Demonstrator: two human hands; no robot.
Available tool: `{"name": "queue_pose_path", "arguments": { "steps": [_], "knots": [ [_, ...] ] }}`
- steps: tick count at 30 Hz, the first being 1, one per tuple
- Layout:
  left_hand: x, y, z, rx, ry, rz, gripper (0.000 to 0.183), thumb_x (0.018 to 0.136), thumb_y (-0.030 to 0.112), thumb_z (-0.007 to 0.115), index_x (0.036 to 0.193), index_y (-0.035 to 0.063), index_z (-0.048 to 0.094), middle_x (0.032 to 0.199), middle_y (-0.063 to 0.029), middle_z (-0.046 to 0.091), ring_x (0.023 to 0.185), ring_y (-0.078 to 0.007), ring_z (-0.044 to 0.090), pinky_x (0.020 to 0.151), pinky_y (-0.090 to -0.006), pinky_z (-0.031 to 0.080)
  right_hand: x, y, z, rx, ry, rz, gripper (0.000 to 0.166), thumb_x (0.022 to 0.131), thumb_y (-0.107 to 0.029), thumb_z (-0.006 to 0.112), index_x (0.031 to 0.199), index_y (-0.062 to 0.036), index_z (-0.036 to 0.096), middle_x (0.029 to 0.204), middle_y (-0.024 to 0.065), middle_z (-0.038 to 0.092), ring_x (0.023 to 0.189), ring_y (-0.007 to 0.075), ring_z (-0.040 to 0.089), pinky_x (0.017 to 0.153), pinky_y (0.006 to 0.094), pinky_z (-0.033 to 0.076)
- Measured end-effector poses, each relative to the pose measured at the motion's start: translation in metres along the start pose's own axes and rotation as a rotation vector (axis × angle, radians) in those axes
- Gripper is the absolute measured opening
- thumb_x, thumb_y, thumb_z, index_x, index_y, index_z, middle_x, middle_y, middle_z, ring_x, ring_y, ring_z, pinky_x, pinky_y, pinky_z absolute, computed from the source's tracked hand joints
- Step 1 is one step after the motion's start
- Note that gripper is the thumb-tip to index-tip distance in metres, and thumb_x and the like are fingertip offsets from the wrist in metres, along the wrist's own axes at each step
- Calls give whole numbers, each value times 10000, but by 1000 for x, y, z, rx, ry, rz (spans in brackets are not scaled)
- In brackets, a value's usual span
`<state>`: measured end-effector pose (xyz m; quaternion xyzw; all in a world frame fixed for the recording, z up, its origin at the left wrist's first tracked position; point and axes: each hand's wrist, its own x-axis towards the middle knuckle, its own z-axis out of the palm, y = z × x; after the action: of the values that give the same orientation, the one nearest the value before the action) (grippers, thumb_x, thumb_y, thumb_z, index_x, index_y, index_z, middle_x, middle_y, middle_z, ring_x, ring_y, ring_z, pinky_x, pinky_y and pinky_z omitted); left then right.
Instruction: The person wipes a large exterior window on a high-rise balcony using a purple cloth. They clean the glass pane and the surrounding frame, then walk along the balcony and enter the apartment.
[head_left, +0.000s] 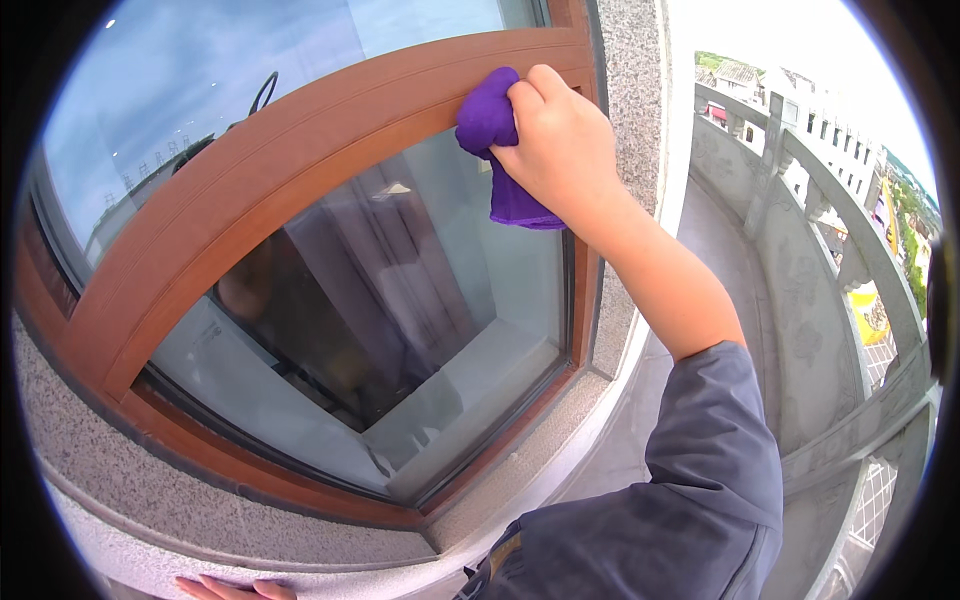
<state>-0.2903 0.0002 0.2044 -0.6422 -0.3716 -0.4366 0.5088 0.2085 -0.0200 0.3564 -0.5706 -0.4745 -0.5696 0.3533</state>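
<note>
My right hand (562, 139) grips a bunched purple cloth (487, 116) at the right end of the reddish-brown window rail (315, 142). One end of the cloth hangs down over the upper right corner of the lower glass pane (375, 300). Curtains and reflections show in that pane. My left hand (236, 589) is at the bottom edge of the view, by the pale ledge (150, 551) under the window. Only its fingers show, with nothing visible in them; the palm is hidden.
Speckled stone trim (630, 97) surrounds the window frame. On the right, a narrow walkway (712, 225) runs beside a grey stone balustrade (810, 300), with buildings and greenery beyond. Above the rail, an upper pane (300, 37) reflects the sky.
</note>
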Motion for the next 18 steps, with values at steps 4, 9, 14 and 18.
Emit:
{"name": "queue_pose_path", "arguments": {
  "steps": [4, 9, 14, 18],
  "knots": [
    [-5, -16, -8, 19, 5, 28, 579, 943, 377, 296, 1385, 5, 313, 1438, -256, 254, 1331, -417, 251, 1067, -520, 215, 14, -72, -17, 109, 84, -128, 176, 592, -69, 660, 664, -32, 504, 729, 84, 467, 635, 210, 559, 505, 309, 482],
    [-14, -15, 0, -41, 36, -3, 576, 931, 372, 291, 1338, -26, 380, 1411, -279, 293, 1316, -436, 269, 1064, -505, 216, 27, -199, -29, 138, 255, -256, 135, 537, -40, 582, 589, -64, 460, 658, 55, 395, 552, 154, 491, 424, 266, 426],
    [-17, -13, 5, -151, 28, -51, 566, 899, 396, 335, 1346, 53, 392, 1394, -288, 319, 1298, -468, 279, 1044, -528, 214, 42, -278, -52, 267, 235, -391, 100, 548, -94, 593, 579, -82, 499, 650, 33, 400, 577, 129, 485, 413, 240, 411],
    [-20, -16, 1, -151, 6, -53, 558, 896, 388, 347, 1337, 52, 409, 1395, -284, 319, 1301, -466, 276, 1045, -528, 218, 42, -257, -43, 441, 212, -372, 101, 599, -98, 606, 685, -59, 570, 685, 29, 438, 591, 138, 510, 438, 247, 440]
  ]
}}
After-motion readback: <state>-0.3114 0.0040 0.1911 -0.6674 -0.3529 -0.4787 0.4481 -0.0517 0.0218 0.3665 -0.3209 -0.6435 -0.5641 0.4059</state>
